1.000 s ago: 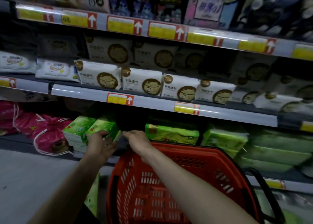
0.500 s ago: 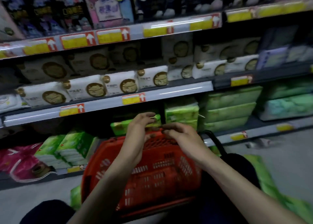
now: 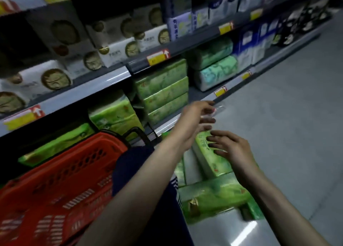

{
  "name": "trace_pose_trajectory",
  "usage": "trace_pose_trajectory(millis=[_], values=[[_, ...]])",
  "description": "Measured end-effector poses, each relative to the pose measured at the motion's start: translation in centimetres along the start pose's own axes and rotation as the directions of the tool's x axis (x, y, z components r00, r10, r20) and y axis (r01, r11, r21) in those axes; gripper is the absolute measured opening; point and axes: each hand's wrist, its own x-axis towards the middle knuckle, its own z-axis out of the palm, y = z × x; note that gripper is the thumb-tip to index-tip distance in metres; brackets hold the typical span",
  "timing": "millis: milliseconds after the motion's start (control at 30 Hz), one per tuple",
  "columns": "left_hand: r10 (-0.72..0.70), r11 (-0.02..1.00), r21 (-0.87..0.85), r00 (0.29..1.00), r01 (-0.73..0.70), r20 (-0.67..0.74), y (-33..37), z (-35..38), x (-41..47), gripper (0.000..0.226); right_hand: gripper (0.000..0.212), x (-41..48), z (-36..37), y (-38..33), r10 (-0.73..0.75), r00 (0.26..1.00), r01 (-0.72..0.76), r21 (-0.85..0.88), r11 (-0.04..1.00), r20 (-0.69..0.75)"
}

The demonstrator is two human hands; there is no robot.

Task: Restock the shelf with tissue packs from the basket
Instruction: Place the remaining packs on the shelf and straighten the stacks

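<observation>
Touching one green tissue pack (image 3: 220, 164), right hand (image 3: 234, 149); one red basket (image 3: 74, 164).

The perforated red plastic basket (image 3: 61, 180) looks matt. Green tissue packs in glossy, crinkled plastic film (image 3: 215, 195) catch highlights. The smooth grey floor (image 3: 297, 119) reflects light.

Dim, motion-smeared throughout; darkest above the red basket (image 3: 61, 180), white glare streak right of it; edges bowed.
</observation>
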Motion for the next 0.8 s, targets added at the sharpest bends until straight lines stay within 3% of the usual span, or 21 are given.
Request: trace_pose_trajectory(millis=[67, 133, 200, 267, 333, 367, 433, 533, 667, 800], values=[[-0.106, 0.994, 0.037, 0.994, 0.107, -0.011, -2.4, 1.7, 2.5, 0.012, 0.02, 0.5, -1.7, 2.4, 0.021, 0.998, -0.025, -0.062, 0.998, -0.059], [-0.161, 0.962, 0.217, 0.986, 0.167, -0.047, -5.0, 2.4, 4.6, 0.011, 0.025, 0.9, -3.2, 5.1, -0.033, 0.997, 0.011, -0.28, 0.96, -0.074], [-0.206, 0.833, 0.525, 0.979, 0.174, 0.002, -8.0, 2.2, 5.8, 0.008, 0.049, 1.3, -4.8, 7.6, -0.068, 0.997, 0.07, -0.62, 0.782, 0.027], [-0.334, 0.538, 0.835, 0.938, 0.112, 0.089, -11.2, 1.5, 6.2, 0.015, 0.089, 1.8, -6.5, 9.6, 0.047, 0.969, 0.199, -0.879, 0.434, 0.243], [-0.456, 0.179, 0.983, 0.888, 0.033, 0.054, -15.0, 0.8, 5.8, 0.04, 0.111, 2.0, -7.8, 11.4, 0.225, 0.911, 0.331, -0.938, 0.101, 0.346], [-0.482, 0.047, 0.999, 0.876, 0.027, -0.001, -16.8, 0.4, 5.3, 0.054, 0.114, 2.0, -8.2, 12.3, 0.276, 0.892, 0.368, -0.93, 0.015, 0.357], [-0.514, -0.083, 0.996, 0.856, 0.014, -0.054, -19.5, -0.1, 4.1, 0.081, 0.126, 1.7, -8.5, 14.0, 0.31, 0.873, 0.412, -0.909, -0.059, 0.376], [-0.555, -0.18, 0.982, 0.829, -0.051, -0.059, -21.6, -0.8, 3.2, 0.097, 0.141, 1.5, -8.6, 15.5, 0.315, 0.869, 0.438, -0.89, -0.127, 0.382], [-0.607, -0.215, 0.974, 0.791, -0.066, -0.08, -22.8, -1.3, 2.5, 0.12, 0.148, 0.8, -8.7, 16.6, 0.314, 0.877, 0.412, -0.905, -0.103, 0.364], [-0.575, -0.266, 0.956, 0.817, -0.126, -0.053, -24.1, -1.5, 2.6, 0.135, 0.139, 0.7, -8.7, 17.6, 0.224, 0.906, 0.382, -0.921, -0.076, 0.358]])
